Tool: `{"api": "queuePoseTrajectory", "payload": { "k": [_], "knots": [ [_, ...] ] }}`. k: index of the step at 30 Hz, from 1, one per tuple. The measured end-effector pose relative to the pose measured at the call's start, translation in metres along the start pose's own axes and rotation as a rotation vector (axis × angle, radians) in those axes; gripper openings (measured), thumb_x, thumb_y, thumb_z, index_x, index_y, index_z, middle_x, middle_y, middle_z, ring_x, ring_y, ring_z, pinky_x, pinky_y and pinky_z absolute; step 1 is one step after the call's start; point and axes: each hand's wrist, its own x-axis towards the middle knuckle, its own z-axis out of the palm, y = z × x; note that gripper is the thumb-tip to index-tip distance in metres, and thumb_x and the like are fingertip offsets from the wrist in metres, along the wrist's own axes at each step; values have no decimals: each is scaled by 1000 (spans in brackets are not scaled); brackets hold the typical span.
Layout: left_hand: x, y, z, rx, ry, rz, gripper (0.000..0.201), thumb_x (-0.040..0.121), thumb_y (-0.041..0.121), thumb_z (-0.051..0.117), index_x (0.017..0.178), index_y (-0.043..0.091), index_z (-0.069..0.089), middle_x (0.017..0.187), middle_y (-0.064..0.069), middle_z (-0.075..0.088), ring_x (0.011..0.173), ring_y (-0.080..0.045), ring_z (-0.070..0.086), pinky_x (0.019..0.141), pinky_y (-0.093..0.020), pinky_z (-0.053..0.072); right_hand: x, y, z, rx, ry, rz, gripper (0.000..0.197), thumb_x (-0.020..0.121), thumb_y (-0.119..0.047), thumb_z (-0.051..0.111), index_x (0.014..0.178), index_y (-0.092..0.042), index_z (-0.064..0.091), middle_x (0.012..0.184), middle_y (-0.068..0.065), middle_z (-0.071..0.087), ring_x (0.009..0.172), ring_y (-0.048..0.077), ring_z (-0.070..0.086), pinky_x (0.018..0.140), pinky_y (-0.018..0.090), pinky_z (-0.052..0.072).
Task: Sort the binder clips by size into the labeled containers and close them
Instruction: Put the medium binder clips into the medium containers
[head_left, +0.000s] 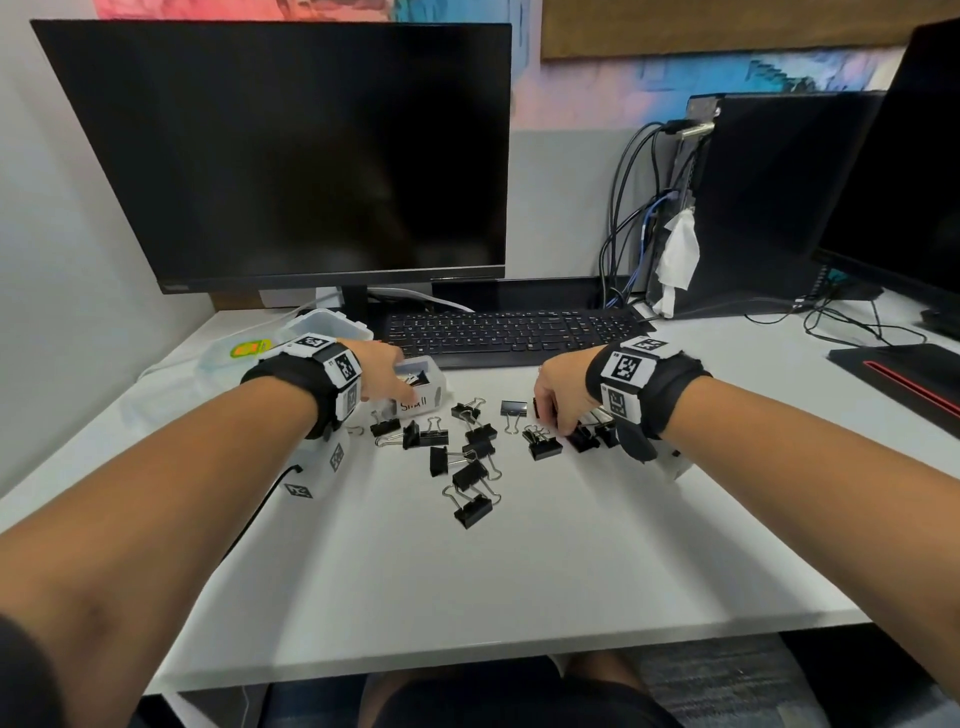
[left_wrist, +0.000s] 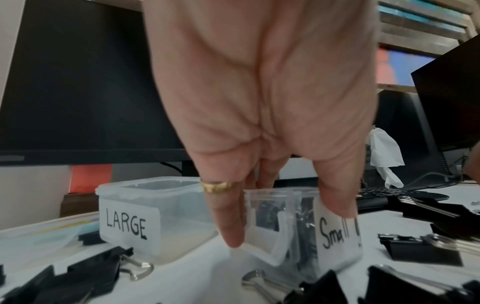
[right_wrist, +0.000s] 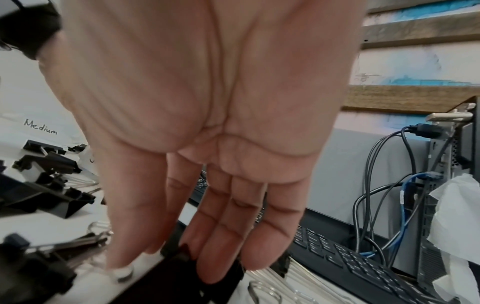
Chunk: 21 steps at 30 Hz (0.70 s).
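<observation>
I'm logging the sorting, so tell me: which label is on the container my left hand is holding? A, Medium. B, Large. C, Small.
C: the left hand holds the open container whose handwritten label reads Small.

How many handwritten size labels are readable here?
3: LARGE on the left tub, Small on the open tub beside it, Medium on something white, far left in the right wrist view. Others may be hidden.
</observation>
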Motion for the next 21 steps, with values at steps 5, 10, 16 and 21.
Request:
{"api": "queuePoseTrajectory", "payload": {
  "k": [5,10,16,21],
  "knots": [
    [2,0,4,24,25,21,64,95,49,46,147,14,29,145,-7,43,128,-25,45,102,-36,37,0,-3,1,35,64,-38,26,81,-24,71,107,-24,70,93,-10,59,90,13,58,90,29,51],
    [6,1,10,14,55,66,57,99,39,44,149,21,24,149,-6,40,131,-25,44,101,-35,38,2,-4,6,58,84,-52,29,79,-27,73,108,-25,72,99,-9,62,94,12,59,89,29,51],
    [5,3,12,-75,105,116,61,96,33,52,149,19,25,152,-7,32,135,-26,39,106,-36,35,2,-3,10,67,62,-23,14,78,-19,71,91,-19,74,85,-7,68,77,11,60,72,25,52],
    [-4,19,7,-135,176,275,49,94,30,56,140,21,42,151,-6,29,134,-24,38,106,-35,36,-1,-5,6,49,51,-2,13,75,-16,75,86,-20,70,75,-12,61,79,12,58,78,27,52]
  ]
}}
